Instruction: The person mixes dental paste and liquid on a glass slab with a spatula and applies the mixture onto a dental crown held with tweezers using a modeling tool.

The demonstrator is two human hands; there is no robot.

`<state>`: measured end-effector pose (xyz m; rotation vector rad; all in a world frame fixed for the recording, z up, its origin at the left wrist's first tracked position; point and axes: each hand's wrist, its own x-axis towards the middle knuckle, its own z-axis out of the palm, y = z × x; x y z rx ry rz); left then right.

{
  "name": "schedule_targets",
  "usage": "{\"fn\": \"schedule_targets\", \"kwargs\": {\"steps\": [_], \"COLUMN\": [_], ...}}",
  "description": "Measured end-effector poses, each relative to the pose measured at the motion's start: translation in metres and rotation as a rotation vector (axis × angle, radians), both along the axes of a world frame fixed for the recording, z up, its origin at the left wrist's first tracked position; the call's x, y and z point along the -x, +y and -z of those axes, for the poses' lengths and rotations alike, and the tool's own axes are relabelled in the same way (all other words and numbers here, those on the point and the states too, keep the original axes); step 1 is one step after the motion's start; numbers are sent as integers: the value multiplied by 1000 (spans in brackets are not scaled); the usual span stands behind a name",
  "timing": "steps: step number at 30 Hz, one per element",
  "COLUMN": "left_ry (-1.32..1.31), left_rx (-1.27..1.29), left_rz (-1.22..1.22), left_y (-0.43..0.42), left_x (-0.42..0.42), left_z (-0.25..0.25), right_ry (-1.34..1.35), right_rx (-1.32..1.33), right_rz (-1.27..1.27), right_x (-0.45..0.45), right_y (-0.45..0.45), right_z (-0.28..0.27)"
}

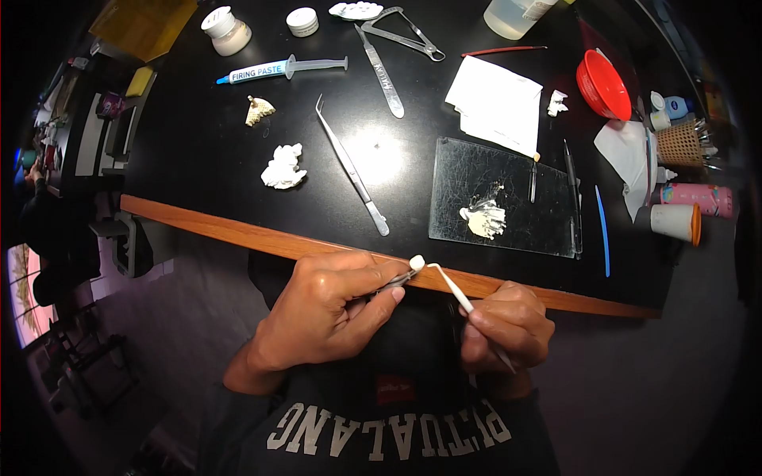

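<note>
My left hand [337,305] is closed on a metal clamp [401,279], whose tip carries a small white tooth-shaped piece [417,262] just over the table's wooden edge. My right hand [508,327] pinches a thin white-shafted tool [454,290]; its bent tip is close to the right side of the piece, and whether they touch I cannot tell. Beyond the hands lies a glass slab [508,186] with a smeared cream paste [485,219] on it.
Tweezers [349,166], a crumpled tissue [284,166], a firing paste syringe [258,71], a scalpel [382,75] and a caliper [405,32] lie on the black table. To the right are a blue stick [602,230], a red bowl [603,85] and a white cup [675,222].
</note>
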<state>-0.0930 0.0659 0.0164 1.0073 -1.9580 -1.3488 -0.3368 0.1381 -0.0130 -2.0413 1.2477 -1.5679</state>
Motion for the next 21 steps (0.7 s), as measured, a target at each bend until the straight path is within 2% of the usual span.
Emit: {"fn": "schedule_targets", "kwargs": {"steps": [4,21], "left_ry": [50,-23], "left_rx": [40,12], "left_rz": [-2,-20], "left_y": [4,5], "left_x": [-1,2], "left_z": [9,1], "right_ry": [-114,-30], "right_rx": [-26,4], "right_rz": [15,-20], "right_x": [2,4], "right_y": [5,5], "right_z": [0,-1]}}
